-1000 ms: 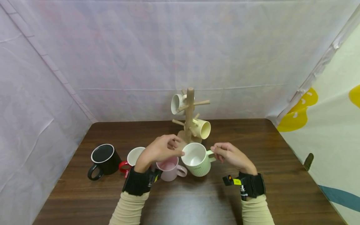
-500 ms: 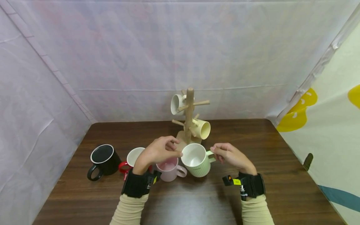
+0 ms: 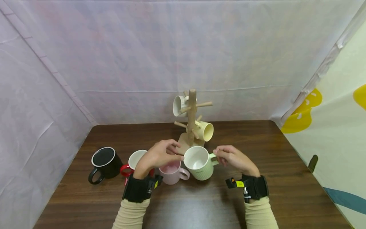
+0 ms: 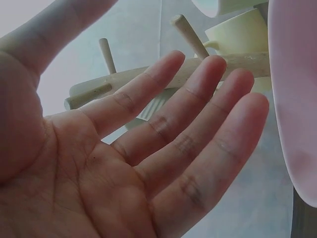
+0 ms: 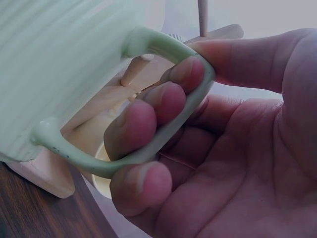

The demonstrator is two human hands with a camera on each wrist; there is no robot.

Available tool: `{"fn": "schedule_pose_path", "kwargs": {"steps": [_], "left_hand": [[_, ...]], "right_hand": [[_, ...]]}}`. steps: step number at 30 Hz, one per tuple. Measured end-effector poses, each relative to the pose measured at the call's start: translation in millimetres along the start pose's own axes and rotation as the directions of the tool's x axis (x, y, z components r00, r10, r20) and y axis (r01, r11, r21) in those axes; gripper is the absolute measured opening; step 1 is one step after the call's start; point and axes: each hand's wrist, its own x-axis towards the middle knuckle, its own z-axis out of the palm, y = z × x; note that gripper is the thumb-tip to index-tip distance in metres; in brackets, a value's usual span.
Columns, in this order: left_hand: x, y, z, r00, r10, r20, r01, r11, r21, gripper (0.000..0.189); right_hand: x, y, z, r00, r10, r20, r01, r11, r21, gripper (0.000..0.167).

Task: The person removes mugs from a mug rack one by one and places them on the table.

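My right hand (image 3: 235,160) grips the handle of a pale green ribbed mug (image 3: 202,170), several fingers curled through the loop, as the right wrist view shows, with the thumb at the handle's top (image 5: 163,44). The mug leans a little, its white inside facing up. My left hand (image 3: 160,153) hovers palm down over a pink mug (image 3: 171,178), its thumb tip right at the green mug's left rim. In the left wrist view its fingers (image 4: 193,131) are spread and hold nothing. Behind stands a wooden mug tree (image 3: 192,119).
A white ribbed mug (image 3: 178,106) hangs high on the tree, and a cream mug (image 3: 206,131) hangs lower right. At the left stand a black mug (image 3: 110,165) and a red mug with a white inside (image 3: 136,158), partly hidden by my left wrist. All stand on a dark wooden table (image 3: 183,210).
My left hand has shifted very slightly left and down. The right hand and the green mug stay almost in place.
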Motion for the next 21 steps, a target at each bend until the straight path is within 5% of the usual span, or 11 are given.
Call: {"fn": "schedule_pose_path", "kwargs": {"steps": [21], "left_hand": [[-4.1,-7.5,-4.0,1.0,-0.031,-0.005,0.031,0.999,-0.019,0.04]], "right_hand": [[7.4,14,1,0.999,0.006,0.039,-0.007,1.0,0.03,0.042]]}}
